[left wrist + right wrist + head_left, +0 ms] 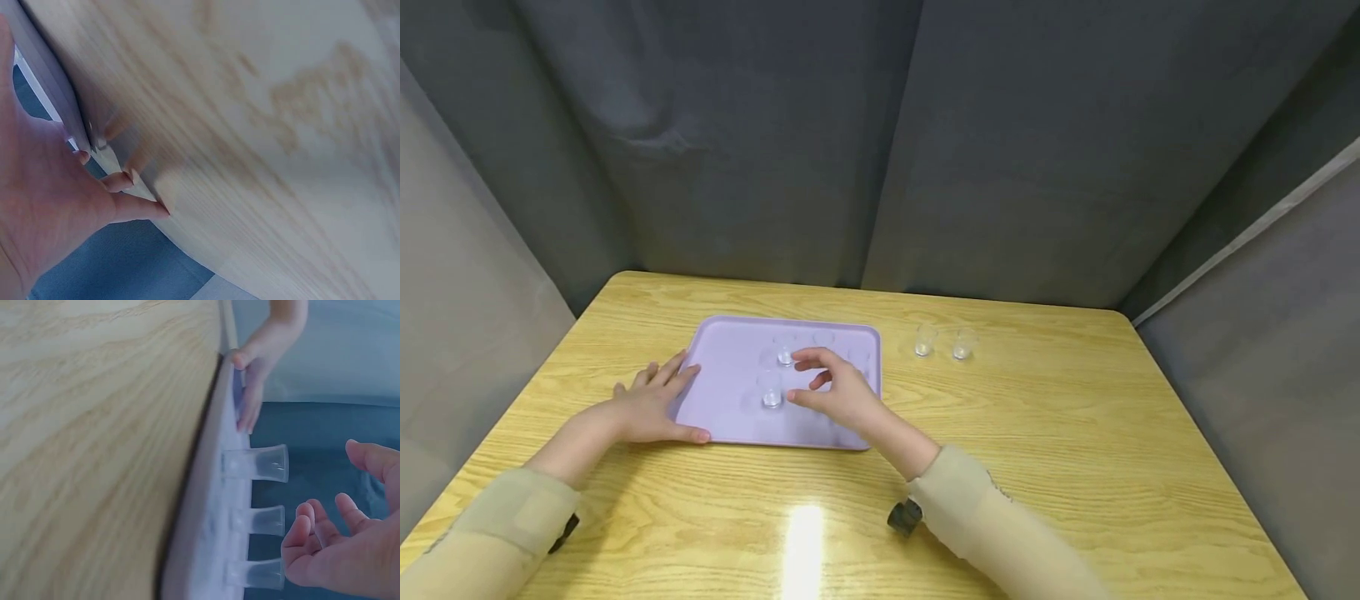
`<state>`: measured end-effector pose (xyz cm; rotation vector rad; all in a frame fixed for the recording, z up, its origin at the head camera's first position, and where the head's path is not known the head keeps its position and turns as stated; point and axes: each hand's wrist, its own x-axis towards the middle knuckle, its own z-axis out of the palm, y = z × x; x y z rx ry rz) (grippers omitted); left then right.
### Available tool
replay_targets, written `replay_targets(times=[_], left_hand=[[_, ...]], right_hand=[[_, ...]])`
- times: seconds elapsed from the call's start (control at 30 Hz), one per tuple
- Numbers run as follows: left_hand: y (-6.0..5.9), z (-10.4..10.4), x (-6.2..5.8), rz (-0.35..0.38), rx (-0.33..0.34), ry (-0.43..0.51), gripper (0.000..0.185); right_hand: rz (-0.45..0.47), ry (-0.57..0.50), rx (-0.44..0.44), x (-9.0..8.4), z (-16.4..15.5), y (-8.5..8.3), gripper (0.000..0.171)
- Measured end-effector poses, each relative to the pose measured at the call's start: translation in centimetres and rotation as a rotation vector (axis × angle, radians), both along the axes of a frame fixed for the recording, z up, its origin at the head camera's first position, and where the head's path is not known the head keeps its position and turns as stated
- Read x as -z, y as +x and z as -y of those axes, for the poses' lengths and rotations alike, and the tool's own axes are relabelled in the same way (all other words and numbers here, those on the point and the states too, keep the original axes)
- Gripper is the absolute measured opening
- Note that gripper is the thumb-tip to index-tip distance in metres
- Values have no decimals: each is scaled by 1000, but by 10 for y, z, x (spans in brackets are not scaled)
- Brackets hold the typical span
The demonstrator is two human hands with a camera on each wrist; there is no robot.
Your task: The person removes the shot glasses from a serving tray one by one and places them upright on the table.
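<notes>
A lilac tray (pixel 722 408) lies on the table with several small clear glasses on it. My left hand (pixel 651 404) rests at the tray's left end, fingers spread along the rim and thumb at the near corner. Over the tray, my right hand (pixel 838 389) holds nothing; its thumb and fingers are apart, close to the front glass (pixel 771 393). Another glass (pixel 785 352) stands just behind that one, by the fingertips. A third glass (pixel 823 338) shows behind the hand. In the right wrist view, a glass (pixel 259 464) stands upright from the tray, apart from the right fingers.
Two more clear glasses, a left one (pixel 926 342) and a right one (pixel 964 345), stand on the wooden table (pixel 1037 433) to the right of the tray. Grey curtains (pixel 760 167) hang behind the table's far edge and at both sides.
</notes>
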<state>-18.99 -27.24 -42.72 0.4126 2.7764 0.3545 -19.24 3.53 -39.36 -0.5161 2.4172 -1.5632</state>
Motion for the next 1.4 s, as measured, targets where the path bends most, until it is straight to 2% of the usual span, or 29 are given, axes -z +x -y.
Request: replay_targets(times=[0.27, 0.37, 0.57, 0.7, 0.83, 1.1, 1.4], left_hand=[[-1, 0, 0, -1, -3, -7, 118], [0, -1, 0, 2, -8, -5, 119], [-1, 1, 1, 3, -14, -7, 118], [-1, 0, 1, 2, -16, -7, 118], [0, -1, 0, 7, -16, 0, 118], [1, -2, -2, 4, -12, -2, 117], [1, -2, -2, 6, -11, 3, 118]], right_hand=[[124, 10, -25, 18, 20, -7, 55], [141, 4, -39, 23, 26, -8, 55], [128, 20, -20, 28, 39, -12, 59], [105, 81, 5, 30, 46, -16, 49], [99, 97, 16, 32, 49, -19, 36], [96, 72, 24, 35, 49, -21, 32], [38, 103, -30, 23, 39, -17, 33]])
